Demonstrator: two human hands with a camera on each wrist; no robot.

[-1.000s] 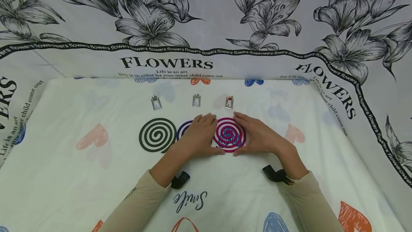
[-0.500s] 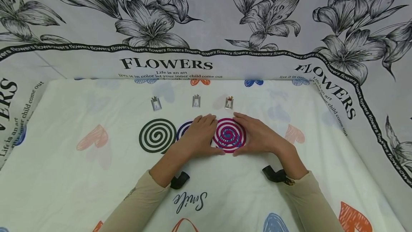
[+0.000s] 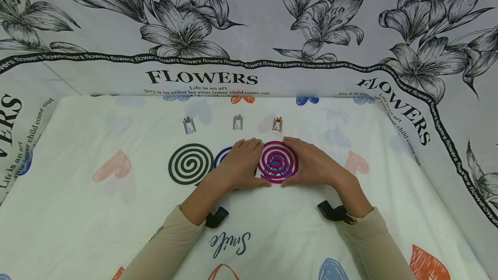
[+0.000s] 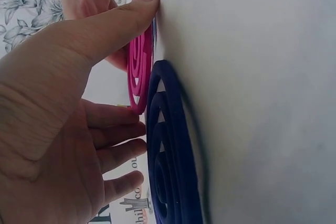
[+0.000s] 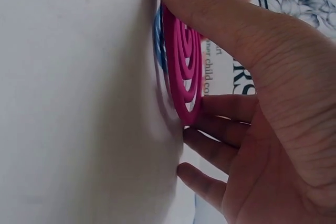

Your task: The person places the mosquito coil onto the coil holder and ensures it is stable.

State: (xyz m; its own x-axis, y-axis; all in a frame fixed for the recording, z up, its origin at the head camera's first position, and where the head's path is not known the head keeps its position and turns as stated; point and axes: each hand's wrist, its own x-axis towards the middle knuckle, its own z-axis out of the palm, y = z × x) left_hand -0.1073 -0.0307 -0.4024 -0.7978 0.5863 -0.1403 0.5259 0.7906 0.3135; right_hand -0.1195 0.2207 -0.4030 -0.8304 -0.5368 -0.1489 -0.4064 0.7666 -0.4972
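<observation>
A pink mosquito coil (image 3: 276, 160) lies level between both hands, a little above the cloth, its shadow showing in the right wrist view. My left hand (image 3: 240, 165) holds its left rim, thumb at the near edge and fingertips at the far edge. My right hand (image 3: 315, 165) holds the right rim the same way. Left of it, a dark blue coil (image 4: 186, 182) lies on the cloth, mostly hidden by my left hand in the head view. A dark green coil (image 3: 190, 164) lies further left.
Three small metal coil stands stand in a row behind the coils: a left stand (image 3: 189, 129), a middle stand (image 3: 238, 128) and a right stand (image 3: 277, 129). A white cloth (image 3: 116, 228) with printed hearts covers the table, and a flower-printed sheet (image 3: 272, 20) rises behind.
The pink coil rises very slightly, with both hands still on its rim. The other coils and the stands stay where they were.
</observation>
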